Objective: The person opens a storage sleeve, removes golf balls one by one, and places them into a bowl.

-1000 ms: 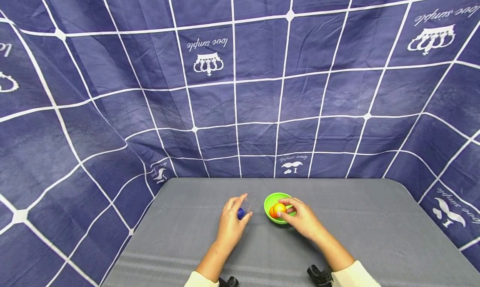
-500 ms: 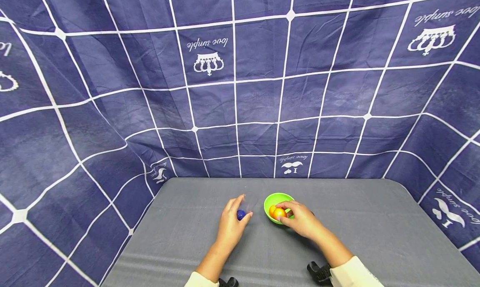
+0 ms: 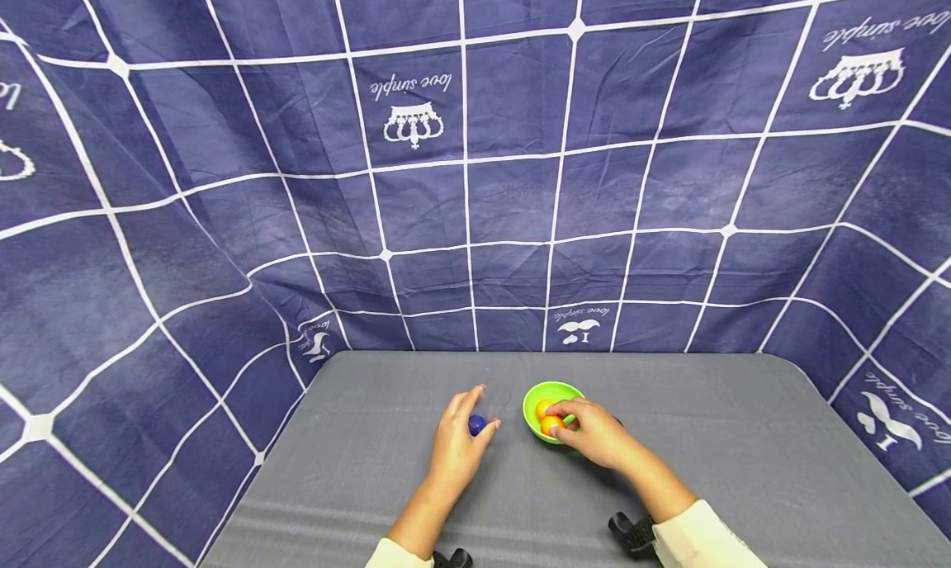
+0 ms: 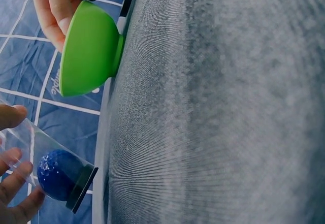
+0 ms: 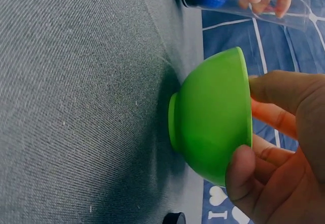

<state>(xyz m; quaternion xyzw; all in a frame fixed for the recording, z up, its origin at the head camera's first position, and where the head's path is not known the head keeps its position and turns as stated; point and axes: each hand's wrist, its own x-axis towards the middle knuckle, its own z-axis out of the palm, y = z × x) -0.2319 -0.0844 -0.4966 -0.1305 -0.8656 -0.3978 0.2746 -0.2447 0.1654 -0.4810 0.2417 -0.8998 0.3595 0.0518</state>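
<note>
My left hand (image 3: 456,440) holds an upright clear plastic tube (image 4: 60,145) on a black base (image 4: 81,188), its fingers curved round the wall. Inside, at the bottom, lies a blue ball (image 4: 57,173). To its right a small green bowl (image 3: 532,404) stands on the table with two orange balls in it. My right hand (image 3: 597,437) reaches in over the bowl's right rim and pinches the nearer orange ball (image 3: 551,426). The other orange ball (image 3: 544,407) sits just behind. Both wrist views have the bowl's wall hiding the orange balls.
A small dark object (image 5: 174,218) stands on the grey table (image 3: 357,436) just beyond the right hand, mostly covered by it in the head view. Blue cloth (image 3: 513,205) with white lines hangs behind the table and along its sides.
My right hand has lowered its orange ball further into the bowl and slightly towards me; the other orange ball now shows behind it. The left hand and tube stay nearly still.
</note>
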